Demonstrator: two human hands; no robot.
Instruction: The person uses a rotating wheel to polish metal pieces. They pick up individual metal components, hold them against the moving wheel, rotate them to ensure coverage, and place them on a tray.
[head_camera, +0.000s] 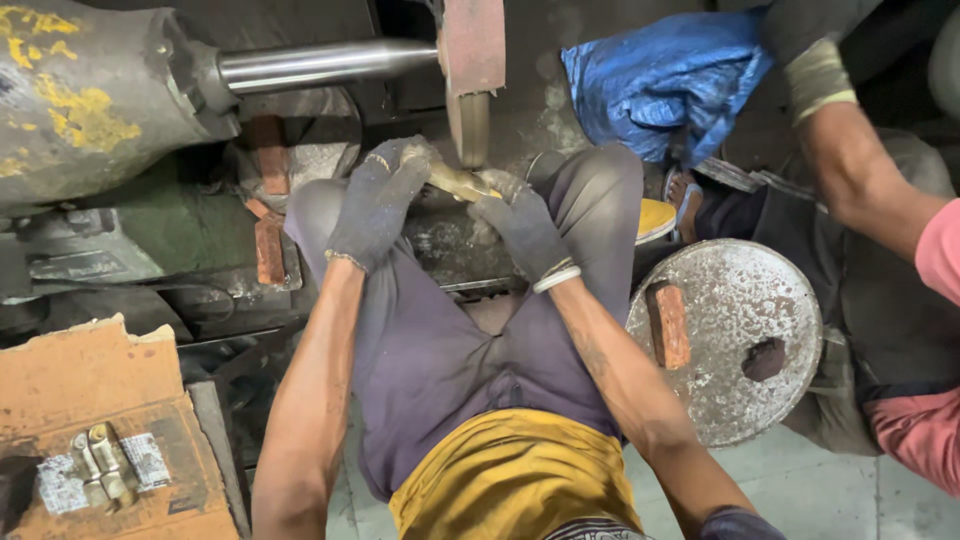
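My gloved left hand (375, 205) and gloved right hand (522, 228) each close their fingers on one end of a small brass piece (455, 180), held above my knees. The piece sits just under the edge of the buffing wheel (468, 125), touching or nearly so. Beyond, the wheel's steel shaft (325, 63) runs left into the yellow-flecked motor housing (85, 95).

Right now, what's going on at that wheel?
A seated person in dark gloves holds a small brass-coloured metal piece with both hands, left hand and right hand, pressing it up against the edge of a spinning-type wheel on a steel shaft. A co-worker's arm reaches in at upper right. A round metal disc lies beside them, and a cardboard box holds similar pieces.
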